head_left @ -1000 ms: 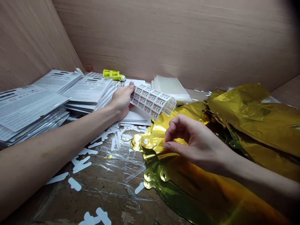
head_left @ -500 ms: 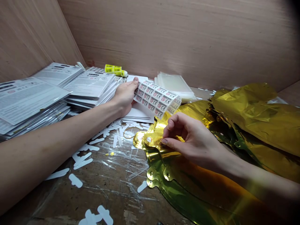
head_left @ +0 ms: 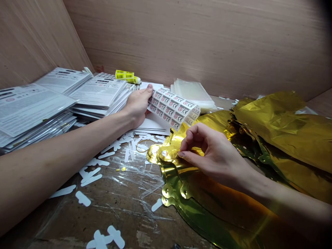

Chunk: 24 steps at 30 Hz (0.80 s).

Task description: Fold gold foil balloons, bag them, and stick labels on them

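Note:
My left hand (head_left: 137,105) holds a sheet of small printed stickers (head_left: 173,109) by its left edge, lifted a little above a stack of white sheets (head_left: 155,125). My right hand (head_left: 211,152) rests on a flat gold foil balloon (head_left: 197,197), its thumb and fingertips pinched together at the balloon's tab end (head_left: 162,155). Whether a sticker is under the fingertips is hidden.
Stacks of printed packaged cards (head_left: 38,107) fill the left side. A yellow tube (head_left: 127,76) and a pile of clear bags (head_left: 193,94) lie by the back wall. More crumpled gold foil (head_left: 282,128) lies at the right. White paper offcuts (head_left: 90,174) litter the taped wooden surface.
My right hand has shifted slightly left and down onto the balloon's tab end. The left hand and the sticker sheet have barely moved.

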Motion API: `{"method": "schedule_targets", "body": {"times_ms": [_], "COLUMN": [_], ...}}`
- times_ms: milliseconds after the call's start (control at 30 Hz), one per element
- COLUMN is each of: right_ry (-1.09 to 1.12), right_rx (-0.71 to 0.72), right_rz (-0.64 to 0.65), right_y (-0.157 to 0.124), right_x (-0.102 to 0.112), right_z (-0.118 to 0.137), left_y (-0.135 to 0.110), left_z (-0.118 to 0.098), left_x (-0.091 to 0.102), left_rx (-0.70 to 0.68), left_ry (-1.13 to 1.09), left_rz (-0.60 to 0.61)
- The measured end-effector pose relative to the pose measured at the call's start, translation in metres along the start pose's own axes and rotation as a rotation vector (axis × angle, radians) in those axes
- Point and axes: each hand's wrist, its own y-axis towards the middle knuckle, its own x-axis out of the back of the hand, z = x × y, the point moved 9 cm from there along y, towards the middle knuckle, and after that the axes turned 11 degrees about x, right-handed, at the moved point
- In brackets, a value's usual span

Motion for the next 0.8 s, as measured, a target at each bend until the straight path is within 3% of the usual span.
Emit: {"method": "schedule_targets", "body": {"times_ms": [300, 500, 800], "right_ry": [-0.17, -0.096, -0.197], "right_rx": [0.032, 0.001, 0.107], "right_rz": [-0.081, -0.087, -0.059], "right_y": [-0.002, -0.001, -0.005], "right_x": [0.006, 0.003, 0.002], "right_z": [0.011, 0.01, 0.016], "left_y": [-0.002, -0.003, -0.002], "left_z": [-0.001, -0.002, -0.003], "left_x": [-0.001, -0.003, -0.002], "left_rx": [0.0, 0.0, -0.005], "left_ry": [-0.007, 0.003, -0.012], "left_rz": [-0.002, -0.006, 0.005]}}
